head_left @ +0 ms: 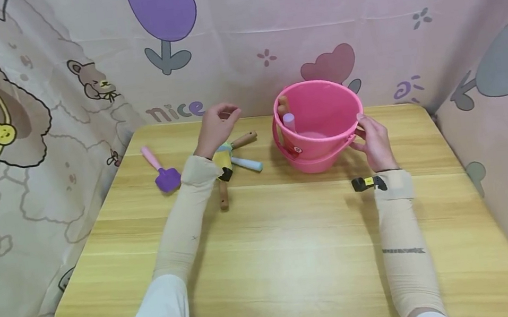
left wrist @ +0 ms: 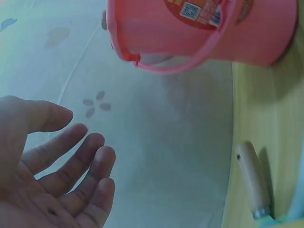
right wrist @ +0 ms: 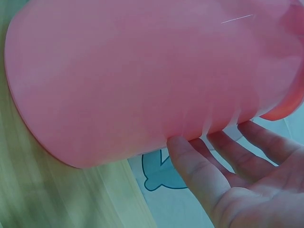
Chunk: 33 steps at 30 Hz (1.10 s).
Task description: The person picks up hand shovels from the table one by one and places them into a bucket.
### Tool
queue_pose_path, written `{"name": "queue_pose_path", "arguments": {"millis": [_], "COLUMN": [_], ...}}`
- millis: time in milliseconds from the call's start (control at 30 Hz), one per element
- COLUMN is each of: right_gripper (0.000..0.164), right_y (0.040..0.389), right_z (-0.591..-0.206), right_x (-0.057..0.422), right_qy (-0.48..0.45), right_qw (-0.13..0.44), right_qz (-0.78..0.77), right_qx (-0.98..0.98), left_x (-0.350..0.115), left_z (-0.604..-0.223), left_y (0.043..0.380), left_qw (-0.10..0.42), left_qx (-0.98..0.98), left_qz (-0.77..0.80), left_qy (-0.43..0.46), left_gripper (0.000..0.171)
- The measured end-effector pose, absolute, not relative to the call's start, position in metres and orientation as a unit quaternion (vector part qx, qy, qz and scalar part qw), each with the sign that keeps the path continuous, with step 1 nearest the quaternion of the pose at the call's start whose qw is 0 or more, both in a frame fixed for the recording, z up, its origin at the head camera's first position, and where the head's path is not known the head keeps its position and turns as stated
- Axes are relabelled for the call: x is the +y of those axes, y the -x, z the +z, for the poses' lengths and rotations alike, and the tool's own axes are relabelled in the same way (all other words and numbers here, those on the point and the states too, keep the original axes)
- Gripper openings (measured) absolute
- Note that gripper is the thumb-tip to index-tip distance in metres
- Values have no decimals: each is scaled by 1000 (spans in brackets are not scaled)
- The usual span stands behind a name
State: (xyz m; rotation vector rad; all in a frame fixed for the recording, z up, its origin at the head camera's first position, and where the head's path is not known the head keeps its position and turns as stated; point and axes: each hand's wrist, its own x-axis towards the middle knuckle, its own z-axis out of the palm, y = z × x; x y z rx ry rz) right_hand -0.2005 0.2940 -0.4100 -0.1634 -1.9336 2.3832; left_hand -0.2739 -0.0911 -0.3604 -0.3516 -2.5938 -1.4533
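From the head camera I've got the pink bucket (head_left: pixel 318 118) standing on the wooden table (head_left: pixel 295 249) toward the back, right of centre, with two handles poking up inside it, one pale, one brownish (head_left: pixel 283 105). My right hand (head_left: pixel 374 142) sits at the bucket's right side, fingers touching the wall just under the rim. The right wrist view fills in the detail: fingers (right wrist: pixel 223 152) straight and slightly spread, tips against the pink wall (right wrist: pixel 142 80), thumb alongside, nothing curled round.

Left hand (head_left: pixel 217 126) is up over the table left of the bucket, holding nothing. In the left wrist view the palm is open, fingers (left wrist: pixel 80 161) relaxed and loosely together. That same view gives me what the head camera misses: a sticker on the bucket's side (left wrist: pixel 199 12) with a small QR code, its print too blurred to read, and the thin pink bail handle (left wrist: pixel 190 59) hanging below it.

On the table left of the bucket lie a purple toy shovel (head_left: pixel 161 171) with a pink handle, a wooden-handled tool (head_left: pixel 243 139) and a light blue handle (head_left: pixel 247 164); my forearm covers where they meet. The backdrop cloth reads "nice" (head_left: pixel 175 112). Red lettering at the bottom edge is cut off.
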Motion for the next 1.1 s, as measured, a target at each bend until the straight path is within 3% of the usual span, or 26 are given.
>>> {"name": "queue_pose_path", "arguments": {"millis": [1100], "right_gripper": [56], "right_y": [202], "right_z": [-414], "right_x": [294], "right_qy": [40], "right_qw": [41], "right_qz": [782], "right_qx": [-621], "left_x": [-201], "left_z": [-430], "left_y": [241], "left_qw": [138], "left_qx": [-849], "left_qz": [-505], "left_qy": [-70], "left_gripper": [32]}}
